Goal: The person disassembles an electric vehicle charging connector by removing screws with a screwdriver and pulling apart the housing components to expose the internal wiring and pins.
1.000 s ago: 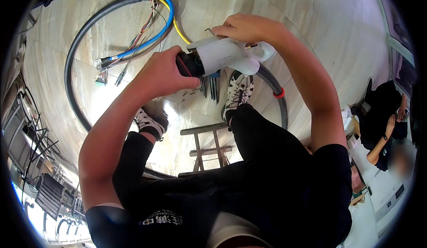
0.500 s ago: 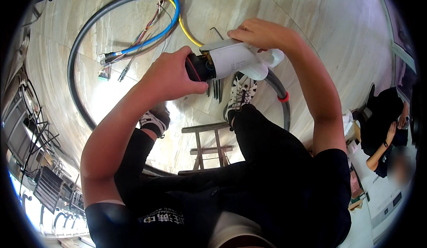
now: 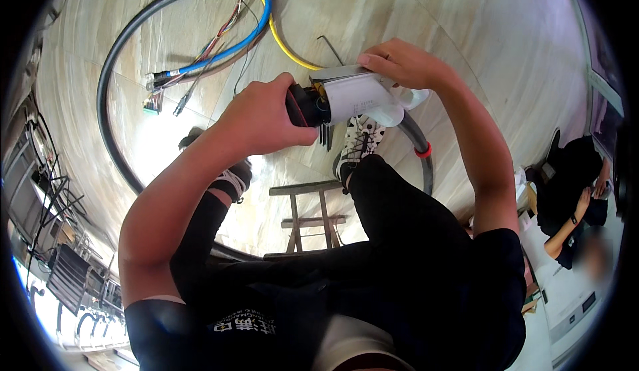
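Pale floor tiles point(image 3: 432, 4) spread beneath the white housing point(image 3: 363, 101), which sits between your hands. Your left hand point(image 3: 266, 118) clasps its fingers around the black end piece point(image 3: 305, 101) at the housing's left; your right hand point(image 3: 403, 64) grips the housing's upper right edge. Blue cable point(image 3: 219, 56) lies left of the housing.

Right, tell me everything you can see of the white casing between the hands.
The white casing looks like smooth, hard plastic, with small print on its side and a rounded lower right part. It is held lengthwise from left to right above the floor. Yellow shows inside its open left end, where a black end piece sits in the left hand. The right hand touches its upper right. A thick black cable shows beyond its right end.
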`<state>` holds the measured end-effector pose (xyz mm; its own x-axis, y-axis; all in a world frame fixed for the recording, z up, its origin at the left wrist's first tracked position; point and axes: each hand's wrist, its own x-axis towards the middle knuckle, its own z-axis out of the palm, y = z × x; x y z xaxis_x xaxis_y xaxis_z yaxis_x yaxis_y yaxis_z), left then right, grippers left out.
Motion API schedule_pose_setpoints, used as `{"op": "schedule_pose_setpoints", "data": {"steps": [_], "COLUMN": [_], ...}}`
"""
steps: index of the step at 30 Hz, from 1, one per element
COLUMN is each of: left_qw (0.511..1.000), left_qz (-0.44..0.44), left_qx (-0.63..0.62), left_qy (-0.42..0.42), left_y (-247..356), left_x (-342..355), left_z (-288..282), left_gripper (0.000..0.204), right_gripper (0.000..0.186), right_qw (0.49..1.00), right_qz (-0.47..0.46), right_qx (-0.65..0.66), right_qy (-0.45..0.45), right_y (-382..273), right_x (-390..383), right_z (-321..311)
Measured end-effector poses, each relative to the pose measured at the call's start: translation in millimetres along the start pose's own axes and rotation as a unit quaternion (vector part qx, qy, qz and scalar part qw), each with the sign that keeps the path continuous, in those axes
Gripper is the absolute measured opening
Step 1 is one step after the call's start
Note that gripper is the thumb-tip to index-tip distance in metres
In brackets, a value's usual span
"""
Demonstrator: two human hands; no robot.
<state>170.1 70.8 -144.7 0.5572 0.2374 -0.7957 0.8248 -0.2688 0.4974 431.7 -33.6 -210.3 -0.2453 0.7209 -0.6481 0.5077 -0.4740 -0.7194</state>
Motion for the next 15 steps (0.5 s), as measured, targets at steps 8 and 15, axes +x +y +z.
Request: {"op": "schedule_pose_setpoints", "data": {"steps": [8, 15], "left_qw": [1.0, 0.998], "left_qz": [0.002, 0.02], "left_qx": [0.021, 0.053], "left_qy": [-0.007, 0.012], "left_y": [8.5, 7.9], "left_x": [-10.7, -12.5], "left_z": [4.0, 7.0], "left_gripper": [0.074, 0.076], "right_gripper": [0.058, 0.071], "right_qw": [0.978, 0.955], "right_qz": [-0.065, -0.215], "right_qx": [-0.193, -0.193], "right_qy": [-0.051, 0.063], "right_y": [-12.2, -41.6], "right_x": [-1.2, -7.9], "right_z": [-12.3, 25.6]}}
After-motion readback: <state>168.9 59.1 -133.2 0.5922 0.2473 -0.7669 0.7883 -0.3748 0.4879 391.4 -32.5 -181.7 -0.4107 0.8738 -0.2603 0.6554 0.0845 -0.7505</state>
